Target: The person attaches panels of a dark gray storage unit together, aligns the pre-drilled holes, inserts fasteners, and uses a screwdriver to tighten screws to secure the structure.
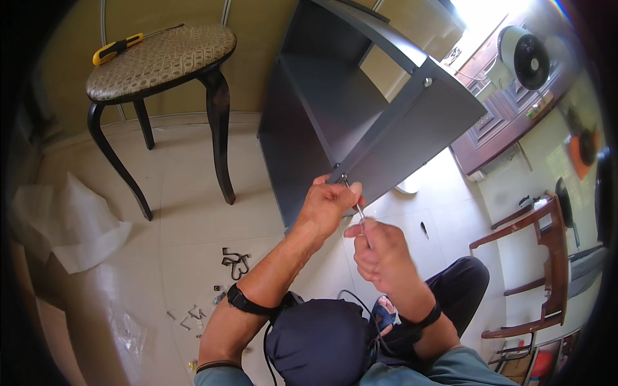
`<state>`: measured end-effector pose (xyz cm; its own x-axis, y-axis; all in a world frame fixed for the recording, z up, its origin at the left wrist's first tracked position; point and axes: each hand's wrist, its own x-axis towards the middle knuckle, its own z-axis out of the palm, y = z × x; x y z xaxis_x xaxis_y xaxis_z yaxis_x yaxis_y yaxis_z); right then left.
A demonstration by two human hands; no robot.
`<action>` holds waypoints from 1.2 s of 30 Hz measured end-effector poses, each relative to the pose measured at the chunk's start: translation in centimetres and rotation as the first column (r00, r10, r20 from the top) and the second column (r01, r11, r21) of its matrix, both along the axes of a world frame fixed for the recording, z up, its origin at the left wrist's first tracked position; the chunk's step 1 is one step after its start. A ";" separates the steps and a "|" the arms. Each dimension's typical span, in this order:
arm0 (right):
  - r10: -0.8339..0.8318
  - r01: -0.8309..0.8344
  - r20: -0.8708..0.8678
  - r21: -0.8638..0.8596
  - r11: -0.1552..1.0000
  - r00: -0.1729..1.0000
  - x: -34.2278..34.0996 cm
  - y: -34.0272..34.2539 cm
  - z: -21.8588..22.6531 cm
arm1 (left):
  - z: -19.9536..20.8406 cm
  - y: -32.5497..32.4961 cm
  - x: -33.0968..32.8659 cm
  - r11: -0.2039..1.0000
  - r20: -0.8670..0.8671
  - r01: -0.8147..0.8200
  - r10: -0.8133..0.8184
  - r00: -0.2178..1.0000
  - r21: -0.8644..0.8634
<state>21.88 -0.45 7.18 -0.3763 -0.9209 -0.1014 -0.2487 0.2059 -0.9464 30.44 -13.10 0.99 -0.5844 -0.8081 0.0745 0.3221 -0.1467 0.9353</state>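
Note:
A dark grey metal cabinet (399, 141) stands tilted in the view, its open frame toward the top. At its near lower corner, my left hand (325, 209) pinches the upper part of a slim, shiny metal rod-like tool (360, 211). The tool's far end meets a small bolt (344, 177) in the cabinet's edge. Closed round the tool's lower end is my right hand (383, 254), which hides any handle. Another round bolt head (427, 82) shows at the cabinet's upper corner.
A patterned round stool (161, 61) at upper left bears a yellow-and-black screwdriver (119, 49). Black hooks (235, 262) and small metal parts (193, 316) lie on the floor beside white packing sheet (90, 231). A wooden chair (547, 257) and a fan (531, 61) are at right.

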 end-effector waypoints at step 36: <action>0.038 -0.031 -0.238 0.033 0.999 0.971 0.8 -1.1 -2.2 | -0.6 -1.2 0.1 0.999 0.006 -0.047 0.047 0.999 -0.024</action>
<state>22.69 -1.51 4.99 -0.3607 -0.9319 -0.0391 -0.4739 0.2192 -0.8529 30.55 -14.35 0.35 -0.5462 -0.8328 0.0900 0.3217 -0.1093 0.9405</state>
